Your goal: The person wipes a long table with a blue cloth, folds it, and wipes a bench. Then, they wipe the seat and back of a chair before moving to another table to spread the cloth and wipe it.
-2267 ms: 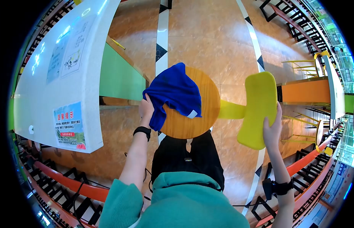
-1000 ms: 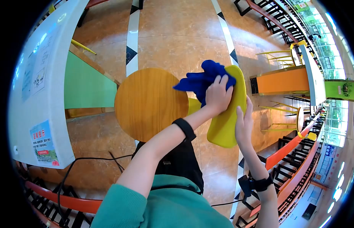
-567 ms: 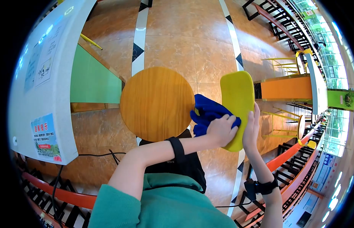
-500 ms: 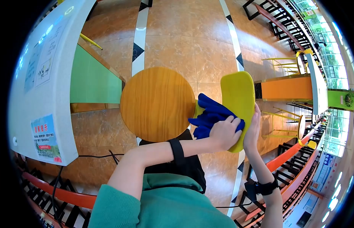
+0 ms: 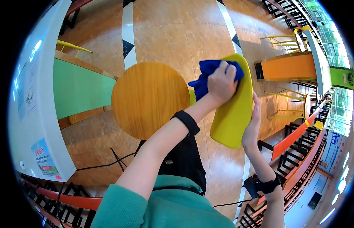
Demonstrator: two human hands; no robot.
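Note:
A chair or stool has a round wooden seat point(image 5: 150, 100) and a curved yellow-green backrest point(image 5: 232, 123). My left hand point(image 5: 222, 83) is closed on a bunched blue cloth point(image 5: 205, 76), pressing it against the upper part of the backrest's inner face. Some of the cloth hangs past the backrest toward the seat. On the outer side, my right hand point(image 5: 252, 127) rests along the backrest's edge, its fingers stretched out and not wrapped round it.
At the left stands a white table point(image 5: 44, 114) with a green side panel point(image 5: 80, 89). Yellow-legged stools point(image 5: 306, 106) and an orange panel point(image 5: 287, 67) are at the right. Black cables point(image 5: 104, 165) lie near my legs. Red benches point(image 5: 295, 140) line the lower right.
My left hand has moved with the cloth from the near part of the backrest to its far part. The backrest looks more tilted, and my right hand remains at its outer side.

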